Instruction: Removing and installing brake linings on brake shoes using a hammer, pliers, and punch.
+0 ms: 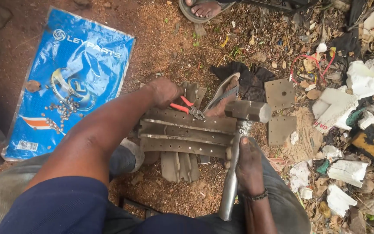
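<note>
A: My right hand [248, 167] grips the hammer [241, 130]; my left hand [165, 92] holds red pliers [187, 107] over the brake shoe [182, 130] on the ground.

B: Risk?

A: A glancing blow could hit my left fingers, I reckon. Plates [279, 93], rivets [63, 110] on a blue bag [87, 65], and litter crowd around.

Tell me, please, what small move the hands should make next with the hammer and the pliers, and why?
Probably bring the hammer down onto the spot the pliers point at. The right hand holds its head raised just above the perforated metal pieces, while the left hand steadies the red-handled pliers, tips resting on the top strip, as if holding something small there.
</note>
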